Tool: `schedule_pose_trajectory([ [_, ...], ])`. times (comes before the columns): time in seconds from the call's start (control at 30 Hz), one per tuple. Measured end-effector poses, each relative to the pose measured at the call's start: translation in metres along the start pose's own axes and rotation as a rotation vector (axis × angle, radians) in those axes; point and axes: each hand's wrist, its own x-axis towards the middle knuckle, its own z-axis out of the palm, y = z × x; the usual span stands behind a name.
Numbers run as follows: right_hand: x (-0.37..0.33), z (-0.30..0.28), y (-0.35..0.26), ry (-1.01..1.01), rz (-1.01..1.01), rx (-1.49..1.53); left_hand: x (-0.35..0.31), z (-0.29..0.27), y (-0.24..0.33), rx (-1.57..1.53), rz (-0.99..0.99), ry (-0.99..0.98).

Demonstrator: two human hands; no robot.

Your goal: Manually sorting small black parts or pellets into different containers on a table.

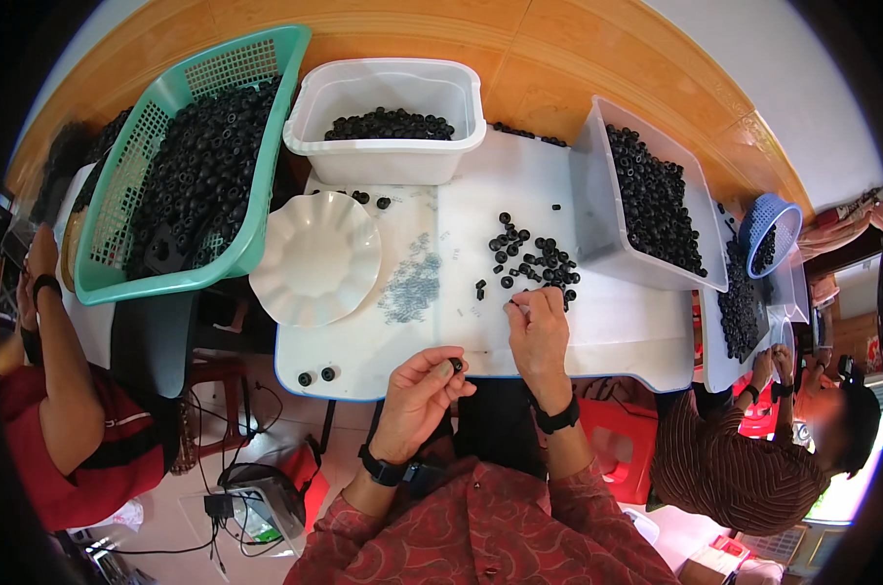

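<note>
Your left hand pinches one black ring at the counter's near edge — raised for fitting, I think. Your right hand, beside the loose ring pile, nips something small — what, I cannot tell.

white table, tubs, plate, black rings

Bare white table lies open at centre right of the frame, hemmed by a white scalloped plate at left, a white tub above, a tilted clear bin at right and loose black rings between.
</note>
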Motion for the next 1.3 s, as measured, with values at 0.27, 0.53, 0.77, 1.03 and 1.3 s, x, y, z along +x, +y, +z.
schedule_pose_trajectory([
  [0.27,-0.008,-0.001,-0.013,0.017,-0.036,-0.028,-0.003,-0.002,0.005,-0.098,-0.02,-0.009],
  [0.53,-0.038,-0.017,-0.03,-0.281,0.405,0.849,-0.008,-0.005,0.004,-0.207,-0.006,-0.071],
  [0.77,-0.047,-0.035,-0.051,-0.369,0.541,1.17,-0.009,-0.002,0.001,-0.175,0.02,-0.048],
  [1.03,-0.054,-0.032,-0.055,-0.315,0.448,1.217,-0.011,0.01,-0.001,-0.109,0.05,-0.023],
  [1.3,-0.056,-0.032,-0.062,-0.271,0.383,1.197,-0.011,0.015,-0.003,-0.072,0.074,-0.024],
])
